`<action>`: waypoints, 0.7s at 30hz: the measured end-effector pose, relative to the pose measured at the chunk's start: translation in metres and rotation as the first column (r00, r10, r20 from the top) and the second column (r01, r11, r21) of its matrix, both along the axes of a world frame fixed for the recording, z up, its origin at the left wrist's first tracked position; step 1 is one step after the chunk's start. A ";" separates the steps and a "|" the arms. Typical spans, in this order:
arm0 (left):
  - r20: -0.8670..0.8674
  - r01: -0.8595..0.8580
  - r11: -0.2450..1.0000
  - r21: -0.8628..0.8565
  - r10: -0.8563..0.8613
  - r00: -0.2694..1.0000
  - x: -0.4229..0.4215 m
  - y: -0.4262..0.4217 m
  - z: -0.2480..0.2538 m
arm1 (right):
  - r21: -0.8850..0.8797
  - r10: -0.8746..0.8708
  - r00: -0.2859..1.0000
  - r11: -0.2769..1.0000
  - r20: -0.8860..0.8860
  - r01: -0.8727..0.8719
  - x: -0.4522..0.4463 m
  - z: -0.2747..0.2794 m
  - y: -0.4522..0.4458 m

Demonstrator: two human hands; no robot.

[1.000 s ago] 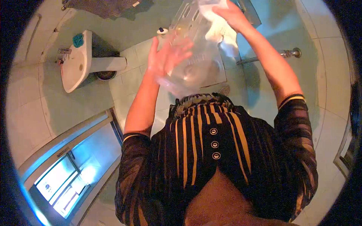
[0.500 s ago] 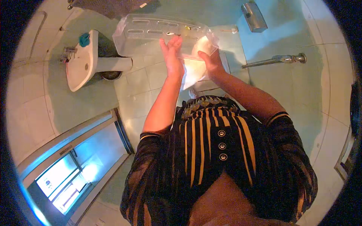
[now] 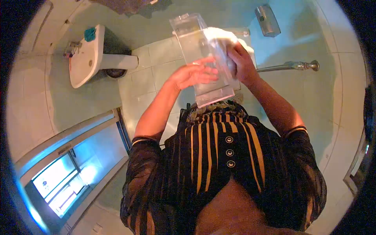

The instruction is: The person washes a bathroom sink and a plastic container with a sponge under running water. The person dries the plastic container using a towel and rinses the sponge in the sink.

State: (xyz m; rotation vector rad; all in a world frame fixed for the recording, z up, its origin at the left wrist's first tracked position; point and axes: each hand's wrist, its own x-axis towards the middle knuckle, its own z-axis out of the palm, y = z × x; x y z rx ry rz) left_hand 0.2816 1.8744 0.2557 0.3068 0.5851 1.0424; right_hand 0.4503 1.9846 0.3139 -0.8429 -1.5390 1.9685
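A clear plastic bin [image 3: 190,43] stands tilted in front of me, its lower end near my waist. My left hand [image 3: 196,74] lies against the bin's left side with fingers stretched out and apart. At the bin's right edge, my right hand [image 3: 243,64] is closed on a white cloth [image 3: 223,36]. The cloth bunches over the upper right rim, and part of my right fingers is hidden behind it.
To the left is a white pedestal sink [image 3: 84,64] with a teal scrubber [image 3: 89,34] on its rim. A metal grab bar [image 3: 290,65] and a metal dispenser [image 3: 268,20] are on the right. A window [image 3: 58,184] glows at lower left.
The bin has turned from lying lengthwise across my view to a steep tilt. My left hand moved down and turned sideways. My right hand shifted right with the cloth, now at the bin's edge.
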 end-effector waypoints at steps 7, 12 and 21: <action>-0.147 0.205 0.971 0.127 -0.186 0.972 0.030 0.000 0.013 | 0.113 -0.149 0.925 0.973 -0.349 0.199 -0.072 -0.024 0.063; -0.151 -0.081 0.991 0.106 0.097 0.984 0.003 -0.002 -0.001 | -0.080 0.049 0.987 0.995 -0.153 -0.061 -0.051 -0.005 0.023; -0.345 -0.192 0.979 0.073 0.206 0.916 -0.064 -0.026 -0.007 | 0.605 0.283 0.922 0.696 0.263 -0.386 0.024 -0.021 0.007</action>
